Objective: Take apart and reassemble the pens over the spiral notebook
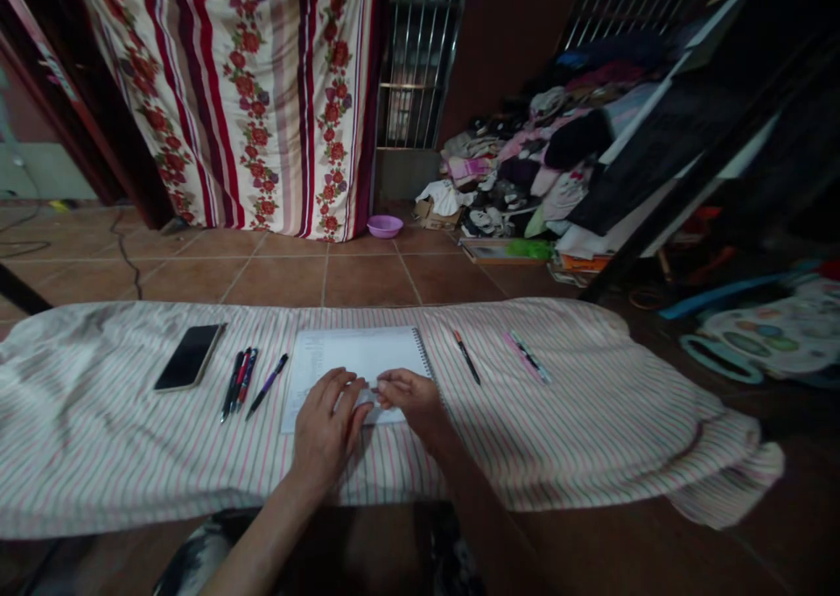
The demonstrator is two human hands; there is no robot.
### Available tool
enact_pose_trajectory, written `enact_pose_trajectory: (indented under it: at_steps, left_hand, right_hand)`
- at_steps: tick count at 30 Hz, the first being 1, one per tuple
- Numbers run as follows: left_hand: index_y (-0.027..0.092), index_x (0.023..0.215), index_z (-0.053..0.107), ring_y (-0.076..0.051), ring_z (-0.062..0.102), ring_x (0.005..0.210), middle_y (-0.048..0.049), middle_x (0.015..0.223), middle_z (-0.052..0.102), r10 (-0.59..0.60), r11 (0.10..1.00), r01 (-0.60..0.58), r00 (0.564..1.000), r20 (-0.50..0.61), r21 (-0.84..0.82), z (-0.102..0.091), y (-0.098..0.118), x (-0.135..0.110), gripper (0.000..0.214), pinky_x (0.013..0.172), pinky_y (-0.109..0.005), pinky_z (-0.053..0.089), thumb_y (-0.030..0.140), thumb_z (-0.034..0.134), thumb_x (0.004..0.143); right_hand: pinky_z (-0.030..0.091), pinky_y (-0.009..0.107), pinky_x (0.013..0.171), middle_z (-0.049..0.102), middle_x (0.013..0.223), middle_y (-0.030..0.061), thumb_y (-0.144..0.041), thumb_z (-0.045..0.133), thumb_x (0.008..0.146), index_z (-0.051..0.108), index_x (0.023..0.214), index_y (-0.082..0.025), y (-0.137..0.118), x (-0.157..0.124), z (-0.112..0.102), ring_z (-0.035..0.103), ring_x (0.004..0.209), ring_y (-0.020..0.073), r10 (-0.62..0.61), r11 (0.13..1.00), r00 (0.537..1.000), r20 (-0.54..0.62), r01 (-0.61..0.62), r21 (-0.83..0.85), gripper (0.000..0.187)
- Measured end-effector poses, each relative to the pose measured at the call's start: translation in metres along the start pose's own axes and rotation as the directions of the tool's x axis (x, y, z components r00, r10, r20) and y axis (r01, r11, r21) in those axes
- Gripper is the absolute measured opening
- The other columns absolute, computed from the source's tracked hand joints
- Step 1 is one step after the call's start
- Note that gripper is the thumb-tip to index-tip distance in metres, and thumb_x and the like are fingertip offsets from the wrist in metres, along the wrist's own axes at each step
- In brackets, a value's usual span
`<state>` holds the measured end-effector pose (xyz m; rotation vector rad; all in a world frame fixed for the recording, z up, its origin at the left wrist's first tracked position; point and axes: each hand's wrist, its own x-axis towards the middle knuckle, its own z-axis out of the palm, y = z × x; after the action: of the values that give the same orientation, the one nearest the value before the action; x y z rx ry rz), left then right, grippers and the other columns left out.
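A spiral notebook point(354, 347) lies open on the striped cloth, its wire binding on the right side. My left hand point(325, 421) rests over the lower left of the page, fingers stretched forward and thumb apart. Over the lower right of the page, my right hand point(413, 403) has thumb and fingertips pinched together; something small and pale shows there, too small to name. Left of the notebook lie a purple pen point(268, 388) and several red and black pens point(240, 384). To its right are an orange-and-black pen point(467, 358) and pastel pens point(528, 357).
A phone point(190, 357) lies face up at the left of the striped cloth point(577, 430). Beyond the table, a floral curtain point(262, 97) hangs above a purple basin point(384, 226) on the tiled floor. Piled clothes point(518, 158) stand at the back right.
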<state>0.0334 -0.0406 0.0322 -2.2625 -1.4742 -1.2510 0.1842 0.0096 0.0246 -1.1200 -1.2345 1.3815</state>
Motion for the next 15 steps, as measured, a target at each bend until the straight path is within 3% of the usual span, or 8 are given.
enact_pose_trajectory:
  at_steps: [2, 4, 6, 8, 10, 12, 13, 15]
  left_hand:
    - [0.017, 0.099, 0.059, -0.019, 0.059, 0.089, -0.0092, 0.093, 0.062, -0.162, 0.978, 0.151, 0.985, -0.063, -0.145, -0.014, 0.017, -0.007, 0.018, 0.075, -0.033, 0.051, 0.021, 0.049, 0.084]
    - [0.017, 0.095, 0.06, -0.018, 0.059, 0.086, -0.0082, 0.091, 0.061, -0.358, 0.894, 0.318, 0.931, -0.075, -0.316, -0.029, 0.035, -0.018, 0.017, 0.068, -0.03, 0.05, 0.024, 0.048, 0.085]
    - [0.018, 0.089, 0.061, -0.019, 0.058, 0.087, -0.0076, 0.089, 0.061, -0.504, 0.78, 0.429, 0.862, -0.051, -0.455, -0.044, 0.053, -0.029, 0.016, 0.072, -0.03, 0.048, 0.027, 0.05, 0.083]
    - [0.017, 0.083, 0.063, -0.017, 0.058, 0.08, -0.0064, 0.084, 0.062, -0.635, 0.579, 0.554, 0.767, 0.096, -0.598, -0.059, 0.071, -0.041, 0.017, 0.068, -0.028, 0.047, 0.032, 0.055, 0.079]
    - [0.015, 0.078, 0.063, -0.013, 0.056, 0.063, -0.003, 0.069, 0.061, -0.733, 0.264, 0.656, 0.613, 0.295, -0.707, -0.073, 0.088, -0.051, 0.025, 0.057, -0.024, 0.045, 0.038, 0.063, 0.072]
    - [0.014, 0.084, 0.062, -0.01, 0.053, 0.053, -0.0002, 0.062, 0.06, -0.749, -0.034, 0.666, 0.476, 0.46, -0.745, -0.086, 0.103, -0.06, 0.034, 0.048, -0.02, 0.039, 0.041, 0.07, 0.065]
    - [0.014, 0.087, 0.061, -0.009, 0.053, 0.053, 0.0, 0.064, 0.061, -0.745, -0.143, 0.631, 0.439, 0.503, -0.762, -0.092, 0.109, -0.065, 0.038, 0.047, -0.019, 0.038, 0.039, 0.073, 0.061]
    - [0.014, 0.09, 0.061, -0.008, 0.056, 0.057, -0.0012, 0.073, 0.064, -0.724, -0.289, 0.544, 0.414, 0.551, -0.788, -0.104, 0.118, -0.073, 0.041, 0.049, -0.017, 0.039, 0.033, 0.077, 0.058]
  right_hand:
    - [0.05, 0.026, 0.054, 0.064, 0.056, 0.0016, -0.039, 0.071, 0.057, 0.063, 0.069, -0.015, -0.01, -0.011, 0.0, 0.059, 0.051, 0.013, -0.009, 0.999, 0.999, -0.046, 0.01, 0.037, 0.029]
    - [0.049, 0.026, 0.054, 0.064, 0.056, 0.0019, -0.042, 0.073, 0.054, 0.063, 0.069, -0.014, -0.021, -0.027, 0.002, 0.059, 0.051, 0.0128, -0.003, 0.999, 0.997, -0.073, 0.006, 0.044, 0.033]
    - [0.048, 0.026, 0.054, 0.064, 0.057, 0.0021, -0.044, 0.074, 0.053, 0.063, 0.069, -0.014, -0.032, -0.049, 0.006, 0.059, 0.052, 0.0124, 0.015, 0.999, 0.997, -0.078, -0.012, 0.032, 0.036]
    - [0.048, 0.026, 0.055, 0.065, 0.057, 0.0022, -0.046, 0.074, 0.052, 0.064, 0.07, -0.014, -0.04, -0.074, 0.01, 0.059, 0.052, 0.012, 0.029, 0.999, 0.996, -0.082, -0.027, 0.027, 0.038]
    - [0.049, 0.025, 0.056, 0.065, 0.058, 0.0019, -0.046, 0.074, 0.053, 0.064, 0.07, -0.014, -0.046, -0.1, 0.016, 0.059, 0.053, 0.0115, 0.032, 0.999, 0.995, -0.092, -0.028, 0.041, 0.038]
    - [0.049, 0.025, 0.057, 0.065, 0.059, 0.0014, -0.046, 0.074, 0.053, 0.064, 0.071, -0.014, -0.049, -0.126, 0.021, 0.059, 0.053, 0.0113, 0.033, 0.998, 0.995, -0.097, -0.027, 0.061, 0.037]
    - [0.049, 0.025, 0.056, 0.065, 0.059, 0.0013, -0.045, 0.075, 0.053, 0.064, 0.071, -0.014, -0.049, -0.138, 0.024, 0.059, 0.053, 0.0112, 0.035, 0.997, 0.995, -0.091, -0.029, 0.067, 0.037]
    - [0.049, 0.025, 0.055, 0.065, 0.058, 0.0012, -0.045, 0.075, 0.053, 0.064, 0.07, -0.014, -0.049, -0.161, 0.029, 0.059, 0.052, 0.0114, 0.046, 0.997, 0.996, -0.073, -0.041, 0.065, 0.037]
